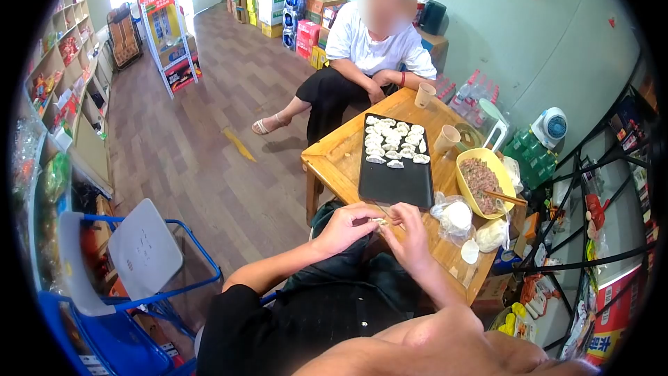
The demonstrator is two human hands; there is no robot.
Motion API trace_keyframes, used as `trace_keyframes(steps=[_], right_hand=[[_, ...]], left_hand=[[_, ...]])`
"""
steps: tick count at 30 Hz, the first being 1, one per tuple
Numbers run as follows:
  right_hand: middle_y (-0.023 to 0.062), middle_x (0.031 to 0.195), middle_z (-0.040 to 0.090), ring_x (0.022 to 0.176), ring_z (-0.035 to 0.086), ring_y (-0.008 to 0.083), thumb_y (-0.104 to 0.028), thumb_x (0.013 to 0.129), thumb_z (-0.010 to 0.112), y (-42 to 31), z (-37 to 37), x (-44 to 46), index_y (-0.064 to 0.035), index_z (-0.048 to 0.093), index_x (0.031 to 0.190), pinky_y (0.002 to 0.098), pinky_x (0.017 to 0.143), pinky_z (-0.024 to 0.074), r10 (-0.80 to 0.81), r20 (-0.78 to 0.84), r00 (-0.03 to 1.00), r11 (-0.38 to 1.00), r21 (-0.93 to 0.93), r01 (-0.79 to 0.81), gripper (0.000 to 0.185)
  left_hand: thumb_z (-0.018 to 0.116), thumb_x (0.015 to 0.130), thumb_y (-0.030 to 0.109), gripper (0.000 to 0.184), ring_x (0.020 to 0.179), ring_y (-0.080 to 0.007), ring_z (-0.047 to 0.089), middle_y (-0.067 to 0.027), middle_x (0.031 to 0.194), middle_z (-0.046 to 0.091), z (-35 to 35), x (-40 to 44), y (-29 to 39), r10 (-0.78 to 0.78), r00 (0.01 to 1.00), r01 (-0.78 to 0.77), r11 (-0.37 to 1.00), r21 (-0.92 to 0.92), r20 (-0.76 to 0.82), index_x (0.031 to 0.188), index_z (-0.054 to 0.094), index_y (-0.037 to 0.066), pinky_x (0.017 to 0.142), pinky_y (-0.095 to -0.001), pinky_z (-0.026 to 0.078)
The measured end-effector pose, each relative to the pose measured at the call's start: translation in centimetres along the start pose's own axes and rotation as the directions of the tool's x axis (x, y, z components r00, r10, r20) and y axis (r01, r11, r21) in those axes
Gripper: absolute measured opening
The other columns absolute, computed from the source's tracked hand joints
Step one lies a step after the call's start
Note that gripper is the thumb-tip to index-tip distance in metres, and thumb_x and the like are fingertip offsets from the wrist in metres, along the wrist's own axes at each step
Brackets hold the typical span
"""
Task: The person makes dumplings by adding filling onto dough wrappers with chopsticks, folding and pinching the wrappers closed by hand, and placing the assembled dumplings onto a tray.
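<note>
Both hands meet in front of my body, just short of the black tray. Between the fingertips of my left hand and my right hand is a small pale dumpling, pinched from both sides and partly covered by the fingers. Beyond them the black tray carries rows of white folded dumplings on its far half. To the right, a yellow bowl holds minced filling with chopsticks resting in it. Round wrappers sit in a plastic bag, and one loose wrapper lies nearby.
A wooden table bears all this, with paper cups near its right edge. Across it sits a person in a white top. A folding chair stands at my left, shelves beyond. Bottles and a small fan are right.
</note>
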State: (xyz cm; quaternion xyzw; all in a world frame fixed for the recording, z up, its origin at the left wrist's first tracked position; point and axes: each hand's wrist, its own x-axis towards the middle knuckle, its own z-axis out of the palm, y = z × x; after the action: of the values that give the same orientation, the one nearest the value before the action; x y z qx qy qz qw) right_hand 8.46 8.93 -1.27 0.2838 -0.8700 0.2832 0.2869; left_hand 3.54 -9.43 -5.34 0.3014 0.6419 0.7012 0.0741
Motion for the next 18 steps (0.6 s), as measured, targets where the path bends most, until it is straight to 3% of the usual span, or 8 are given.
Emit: trace_keyframes(steps=[2, 3, 4, 6, 10, 14, 17, 18], right_hand=[[0.0138, 0.113, 0.057, 0.095, 0.063, 0.0233, -0.001, 0.084, 0.072, 0.5, 0.7, -1.0, 0.0009, 0.052, 0.123, 0.0312, 0.081, 0.0528, 0.43, 0.116, 0.895, 0.815, 0.377, -0.44, 0.044], [0.0098, 0.111, 0.059, 0.096, 0.062, 0.0144, -0.002, 0.091, 0.066, 1.2, 1.0, -1.5, 0.003, 0.052, 0.124, 0.0272, 0.083, 0.0524, 0.475, 0.193, 0.858, 0.71, 0.492, -0.504, 0.036], [0.0098, 0.111, 0.059, 0.096, 0.062, 0.0144, -0.002, 0.091, 0.066, 1.7, 1.6, -1.9, 0.003, 0.052, 0.124, 0.0272, 0.083, 0.0524, 0.481, 0.198, 0.854, 0.704, 0.493, -0.511, 0.036], [0.0077, 0.109, 0.06, 0.095, 0.062, 0.0117, 0.0, 0.093, 0.062, 2.2, 2.3, -2.5, 0.0047, 0.053, 0.123, 0.0258, 0.084, 0.0521, 0.534, 0.342, 0.773, 0.414, 0.692, -0.592, 0.032], [0.0051, 0.105, 0.062, 0.092, 0.063, 0.0101, 0.004, 0.095, 0.057, 3.2, 3.9, -3.0, 0.0047, 0.055, 0.121, 0.0238, 0.082, 0.0519, 0.577, 0.301, 0.759, 0.368, 0.734, -0.571, 0.026], [0.0048, 0.104, 0.062, 0.092, 0.063, 0.0093, 0.004, 0.095, 0.057, 3.8, 4.4, -3.0, 0.0045, 0.056, 0.12, 0.0228, 0.082, 0.0517, 0.609, 0.295, 0.736, 0.365, 0.72, -0.59, 0.025], [0.0052, 0.103, 0.063, 0.091, 0.063, 0.0085, 0.003, 0.094, 0.058, 4.8, 4.6, -3.1, 0.0052, 0.058, 0.119, 0.0219, 0.078, 0.0521, 0.599, 0.304, 0.741, 0.399, 0.689, -0.605, 0.025], [0.0055, 0.103, 0.063, 0.09, 0.063, 0.0086, 0.003, 0.094, 0.058, 4.8, 4.4, -2.8, 0.0055, 0.059, 0.118, 0.0218, 0.077, 0.0524, 0.593, 0.284, 0.753, 0.459, 0.649, -0.607, 0.024]], left_hand=[[0.07, 0.087, 0.002, 0.021, 0.091, -0.0153, 0.064, -0.01, 0.1, 0.067, 0.2, 0.1, -1.3, 0.034, 0.996, -0.039, 0.998, -0.053, -0.088, 0.108, 0.07, 0.0, 0.08, -0.0282, 0.053], [0.07, 0.086, 0.001, 0.021, 0.09, -0.0168, 0.065, -0.0105, 0.098, 0.066, 0.3, 0.1, -1.0, 0.062, 0.992, -0.063, 0.998, -0.005, -0.107, 0.106, 0.07, -0.001, 0.079, -0.0287, 0.053], [0.07, 0.086, 0.001, 0.021, 0.09, -0.0168, 0.065, -0.0105, 0.098, 0.066, 0.3, 0.2, -0.7, 0.053, 0.993, -0.054, 0.999, -0.007, -0.106, 0.106, 0.07, -0.001, 0.079, -0.0287, 0.053], [0.069, 0.085, 0.0, 0.019, 0.088, -0.0187, 0.065, -0.0109, 0.098, 0.066, 0.2, 0.7, -0.4, 0.205, 0.974, -0.187, 0.969, 0.164, -0.101, 0.105, 0.07, -0.001, 0.076, -0.0288, 0.052], [0.071, 0.08, 0.001, 0.021, 0.082, -0.0267, 0.063, -0.0115, 0.095, 0.064, 0.1, 1.7, -1.1, 0.468, 0.882, -0.388, 0.777, 0.496, -0.043, 0.101, 0.07, 0.003, 0.072, -0.0332, 0.053], [0.071, 0.079, 0.002, 0.023, 0.086, -0.0295, 0.063, -0.0118, 0.095, 0.064, 0.4, 1.8, -2.2, 0.47, 0.883, -0.378, 0.7, 0.606, 0.008, 0.102, 0.069, 0.004, 0.075, -0.0353, 0.053], [0.073, 0.079, 0.001, 0.026, 0.084, -0.0274, 0.063, -0.0111, 0.097, 0.065, 0.4, 2.3, -2.5, 0.435, 0.9, -0.353, 0.74, 0.573, -0.007, 0.104, 0.069, 0.002, 0.073, -0.0338, 0.052], [0.073, 0.079, 0.001, 0.027, 0.084, -0.0276, 0.063, -0.0113, 0.098, 0.065, 0.3, 2.5, -2.1, 0.334, 0.942, -0.282, 0.823, 0.493, -0.018, 0.105, 0.068, 0.002, 0.073, -0.0341, 0.053]])
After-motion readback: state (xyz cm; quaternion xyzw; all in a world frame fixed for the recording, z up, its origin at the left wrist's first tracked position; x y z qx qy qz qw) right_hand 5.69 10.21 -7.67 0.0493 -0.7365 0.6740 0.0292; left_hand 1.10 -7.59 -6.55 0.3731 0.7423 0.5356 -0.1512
